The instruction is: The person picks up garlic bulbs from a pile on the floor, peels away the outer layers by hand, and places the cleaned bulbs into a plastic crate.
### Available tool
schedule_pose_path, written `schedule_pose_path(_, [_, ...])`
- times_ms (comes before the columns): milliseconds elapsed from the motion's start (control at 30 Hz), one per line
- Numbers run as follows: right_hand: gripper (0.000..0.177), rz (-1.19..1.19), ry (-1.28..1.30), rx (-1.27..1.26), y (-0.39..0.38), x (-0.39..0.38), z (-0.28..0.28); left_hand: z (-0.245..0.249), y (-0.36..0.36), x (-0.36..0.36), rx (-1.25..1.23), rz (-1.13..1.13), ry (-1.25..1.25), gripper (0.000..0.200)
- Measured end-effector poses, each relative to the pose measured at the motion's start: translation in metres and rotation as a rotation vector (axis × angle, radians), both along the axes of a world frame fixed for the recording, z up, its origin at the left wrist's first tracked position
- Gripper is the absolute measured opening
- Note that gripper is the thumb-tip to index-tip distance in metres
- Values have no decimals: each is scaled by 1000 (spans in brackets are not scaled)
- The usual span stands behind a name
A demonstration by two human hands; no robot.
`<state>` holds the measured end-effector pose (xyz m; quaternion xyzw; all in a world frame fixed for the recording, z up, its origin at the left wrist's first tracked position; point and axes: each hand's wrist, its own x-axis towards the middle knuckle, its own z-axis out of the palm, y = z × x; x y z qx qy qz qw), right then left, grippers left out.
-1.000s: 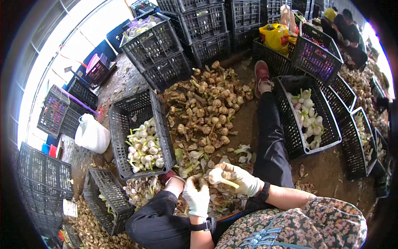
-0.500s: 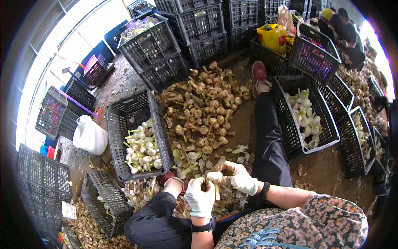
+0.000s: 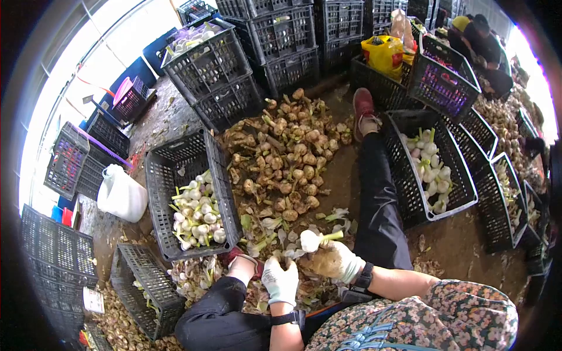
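Right hand pinches a white bulb, left hand half-open; crate part-filled, large brown heap uncleaned.

Crates: black moulded plastic, lattice walls, smooth with a dull sheen.
Jug: white plastic, smooth.
Bag: yellow plastic film, glossy, creased.
Left glove and right glove: pale cloth, matt; the right one's grip soiled brown.
Held garlic bulb: smooth, white, faint sheen.
Piled bulbs: rough, dull, earthy brown skins.
Loose skins: thin, papery, dry-looking, crumpled.
Trousers: black cloth, creased, slight sheen.
Floral top: printed cloth, matt.
Shoe: dull red; material unclear.
Floor: brown, uneven, mostly matt, littered with scraps.
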<state>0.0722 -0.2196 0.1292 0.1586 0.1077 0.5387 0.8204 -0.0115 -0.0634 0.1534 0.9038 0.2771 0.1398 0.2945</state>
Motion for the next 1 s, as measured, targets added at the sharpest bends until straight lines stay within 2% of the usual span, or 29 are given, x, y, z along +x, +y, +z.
schedule_pose_path(67, [36,376,541,501,-7,7,-6,-10,2,-1,75,-15,90,26])
schedule_pose_path(100, [36,375,546,500,-3,7,-5,-3,2,0,73,-15,95,26])
schedule_pose_path(167, [29,24,-28,-314,9,6,3,18,-2,5,-1,-74,-179,40])
schedule_pose_path(200, [26,-157,-324,-714,12,5,3,17,-4,7,-4,-75,-175,40])
schedule_pose_path(233, [22,-164,-414,-652,10,5,2,15,-7,9,-304,-169,-270,45])
schedule_pose_path(267, [23,-134,-527,-836,12,1,-16,13,-8,8,-606,-259,-363,49])
schedule_pose_path(300, [21,-48,-558,-912,14,0,-13,-7,-4,6,-604,-296,-288,50])
schedule_pose_path(333, [20,41,-590,-987,17,-1,-4,-10,-4,7,-561,-247,-209,40])
schedule_pose_path(367, [17,-12,-627,-1009,23,-3,5,-9,-2,5,-907,-119,-244,35])
schedule_pose_path(400, [15,67,-589,-1063,22,0,30,-2,-1,5,-1249,18,-278,31])
schedule_pose_path(467, [14,192,-720,-926,15,3,20,-22,12,0,-1609,132,-519,25])
schedule_pose_path(533, [20,251,-795,-918,6,6,2,-4,18,3,-1751,401,-575,28])
schedule_pose_path(567, [28,308,-873,-911,4,9,-7,-33,36,-2,-1799,405,-647,29])
schedule_pose_path(600, [36,468,-1489,-1055,4,19,-14,-40,47,-3,-1821,467,-786,30])
schedule_pose_path(667, [42,528,-2088,-1071,7,31,-62,-39,73,1,-1779,417,-1022,37])
schedule_pose_path(700, [48,660,-2109,-1268,20,48,-63,-23,75,7,-1747,326,-1131,44])
schedule_pose_path(733, [48,395,-2099,-1472,30,62,-87,5,77,15,-1707,236,-1239,52])
schedule_pose_path(767, [47,502,-2074,-1659,49,81,-67,30,77,20,-1877,180,-1300,66])
schedule_pose_path(833, [52,302,-2201,-1790,80,108,-92,38,81,24,-1829,151,-1334,68])
schedule_pose_path(867, [50,379,-2358,-1775,97,121,-116,38,80,25,-1787,101,-1332,67])
schedule_pose_path(933, [47,654,-2381,-1725,125,143,-133,26,73,25,-1727,165,-1226,53])
schedule_pose_path(1000, [42,782,-2395,-1793,138,147,-133,16,67,25,-1741,435,-1024,32])
